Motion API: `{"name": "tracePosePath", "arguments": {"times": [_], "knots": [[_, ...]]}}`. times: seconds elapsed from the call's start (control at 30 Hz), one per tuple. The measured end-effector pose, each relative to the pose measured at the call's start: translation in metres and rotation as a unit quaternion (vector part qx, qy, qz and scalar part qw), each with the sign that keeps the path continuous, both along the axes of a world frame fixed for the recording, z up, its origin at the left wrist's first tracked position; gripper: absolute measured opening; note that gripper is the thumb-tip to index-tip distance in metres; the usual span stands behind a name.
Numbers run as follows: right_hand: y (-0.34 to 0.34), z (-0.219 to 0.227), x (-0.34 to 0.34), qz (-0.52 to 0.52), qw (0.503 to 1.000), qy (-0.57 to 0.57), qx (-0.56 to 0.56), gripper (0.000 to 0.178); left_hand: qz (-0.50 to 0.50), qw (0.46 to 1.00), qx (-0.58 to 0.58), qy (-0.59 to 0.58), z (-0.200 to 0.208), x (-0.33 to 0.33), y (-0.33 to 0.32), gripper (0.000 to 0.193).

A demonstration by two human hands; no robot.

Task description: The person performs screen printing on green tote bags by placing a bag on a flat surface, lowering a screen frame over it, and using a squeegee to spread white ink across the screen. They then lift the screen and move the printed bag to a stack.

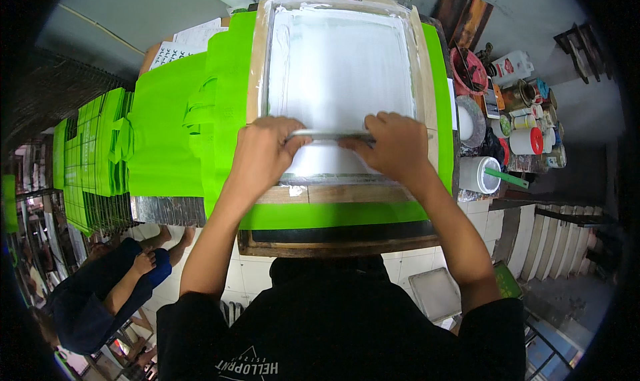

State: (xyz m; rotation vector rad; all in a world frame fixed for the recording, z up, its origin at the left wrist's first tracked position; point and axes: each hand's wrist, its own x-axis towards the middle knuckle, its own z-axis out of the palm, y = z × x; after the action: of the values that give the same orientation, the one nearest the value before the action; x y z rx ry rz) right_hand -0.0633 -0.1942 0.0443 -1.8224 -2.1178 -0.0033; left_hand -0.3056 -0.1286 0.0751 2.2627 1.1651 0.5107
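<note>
Both hands grip the two ends of a squeegee [328, 134], a long bar lying crosswise over the lower half of a screen-printing frame [287, 194]. My left hand [268, 148] closes round its left end and my right hand [395, 145] round its right end, thumbs on the near side. White ink [343, 61] coats the mesh beyond the bar, thicker along the left edge. Under the wooden frame lies bright green fabric [333, 216], showing on the left, right and near sides. The squeegee's blade is hidden.
Green fabric bags [167, 124] lie to the left, beside a wire rack [90, 154] with more green pieces. On the right stand a white tub [473, 174] with a green-handled tool [507, 177], a pink basket [469, 71] and several cans. Another person [100, 301] sits at lower left.
</note>
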Motion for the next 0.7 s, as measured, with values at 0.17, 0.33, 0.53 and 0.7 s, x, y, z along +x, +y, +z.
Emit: {"name": "tracePosePath", "arguments": {"times": [0.17,0.33,0.53,0.7], "knots": [[-0.05,0.002,-0.019,0.009,0.999,-0.017,-0.033,0.047,-0.016,0.999,0.034,-0.002,-0.004,-0.021,-0.048,0.019],[-0.077,-0.003,-0.022,0.039,0.999,-0.037,-0.006,0.026,-0.044,0.99,0.087,-0.101,-0.026,-0.043,-0.067,0.055],[-0.078,0.002,-0.01,0.08,0.995,0.008,0.055,0.019,0.059,0.979,0.193,-0.014,-0.067,-0.083,-0.076,0.128],[-0.069,0.076,-0.001,0.087,0.968,0.006,0.237,0.026,0.091,0.933,0.275,-0.212,-0.024,-0.081,-0.06,0.133]]}}
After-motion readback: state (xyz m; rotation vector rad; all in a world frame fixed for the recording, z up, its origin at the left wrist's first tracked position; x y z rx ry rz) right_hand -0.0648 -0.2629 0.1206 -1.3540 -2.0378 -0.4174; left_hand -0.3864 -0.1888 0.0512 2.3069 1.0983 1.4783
